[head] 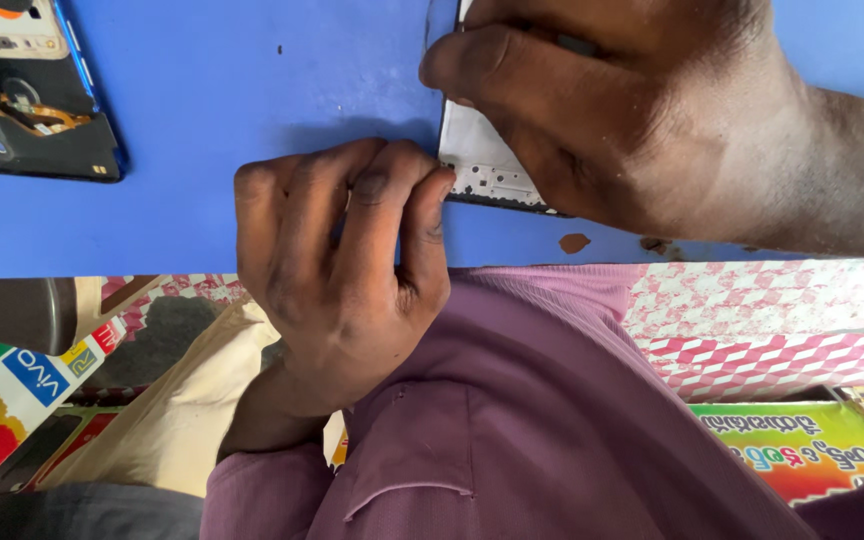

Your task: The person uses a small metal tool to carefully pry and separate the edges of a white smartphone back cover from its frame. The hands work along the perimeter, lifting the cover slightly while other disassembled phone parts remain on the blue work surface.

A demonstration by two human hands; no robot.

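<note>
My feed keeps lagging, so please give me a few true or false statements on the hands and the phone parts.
1. The right hand lies over the white panel. True.
2. The left hand rests on the opened phone. False: its fingertips are at the panel's corner; that phone lies apart, far to the side.
3. The table is blue. True.
4. The sleeve is green. False: it is purple.
</note>
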